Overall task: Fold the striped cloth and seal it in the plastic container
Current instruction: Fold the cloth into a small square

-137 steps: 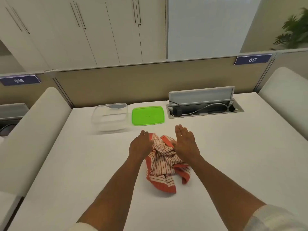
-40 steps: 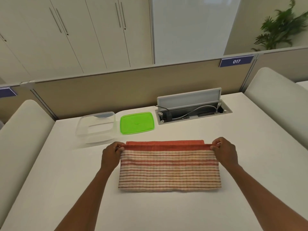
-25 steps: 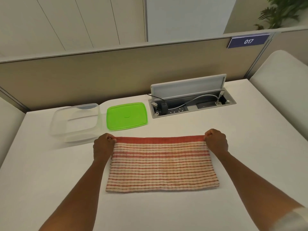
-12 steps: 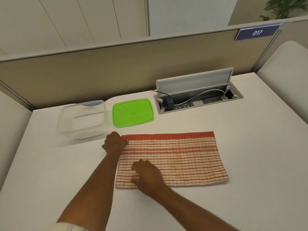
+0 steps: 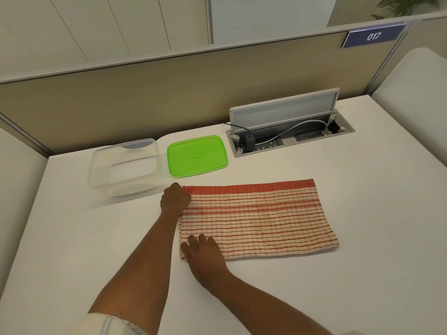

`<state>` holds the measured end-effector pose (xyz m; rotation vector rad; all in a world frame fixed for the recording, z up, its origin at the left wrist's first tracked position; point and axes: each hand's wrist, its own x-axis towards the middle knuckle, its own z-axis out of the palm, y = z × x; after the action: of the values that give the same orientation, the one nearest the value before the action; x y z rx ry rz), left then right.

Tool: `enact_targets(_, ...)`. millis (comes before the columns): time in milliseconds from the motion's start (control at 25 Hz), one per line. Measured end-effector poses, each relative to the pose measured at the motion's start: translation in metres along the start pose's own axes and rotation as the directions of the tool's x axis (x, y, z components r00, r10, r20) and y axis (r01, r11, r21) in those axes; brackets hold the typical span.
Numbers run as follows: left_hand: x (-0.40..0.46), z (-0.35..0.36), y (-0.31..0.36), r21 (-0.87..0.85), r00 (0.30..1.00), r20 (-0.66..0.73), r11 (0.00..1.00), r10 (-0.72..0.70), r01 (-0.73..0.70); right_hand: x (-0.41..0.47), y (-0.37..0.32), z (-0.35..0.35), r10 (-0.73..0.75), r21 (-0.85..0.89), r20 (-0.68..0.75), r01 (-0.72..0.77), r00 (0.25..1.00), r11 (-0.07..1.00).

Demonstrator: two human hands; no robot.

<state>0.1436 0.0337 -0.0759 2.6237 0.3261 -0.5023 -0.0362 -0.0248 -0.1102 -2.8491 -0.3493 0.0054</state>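
Note:
The striped cloth (image 5: 261, 218), red and cream, lies folded into a wide rectangle on the white table. My left hand (image 5: 175, 199) is closed on its far left corner. My right hand (image 5: 202, 250) has crossed over to the near left corner, and its fingers curl around the cloth's edge there. Just beyond my left hand stands the clear plastic container (image 5: 96, 170), open and with nothing inside. Its green lid (image 5: 197, 155) lies flat on the table to the right of it.
An open cable box (image 5: 290, 139) with a raised flap, a plug and cables is sunk into the table at the back right. A beige partition (image 5: 145, 93) runs along the far edge. White padded surfaces flank the table on both sides.
My right hand let go of the far right corner and swept across to the near left corner. My left hand kept its hold. The cloth lies flat as before.

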Motion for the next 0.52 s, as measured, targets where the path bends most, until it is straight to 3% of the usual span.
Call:
enact_targets(280, -0.011, -0.02, -0.006, -0.148, 0.997, -0.036, 0.987, 0.064, -0.069, -0.003, -0.006, -0.022, 0.124, 0.196, -0.078, -0.107, 0.989, 0.975)
enact_targets(520, -0.034, -0.03, 0.018, -0.238, 0.975, -0.177, 0.956, 0.131, -0.172, -0.018, -0.001, -0.051, 0.429, 0.434, -0.126, -0.339, 0.895, 0.835)
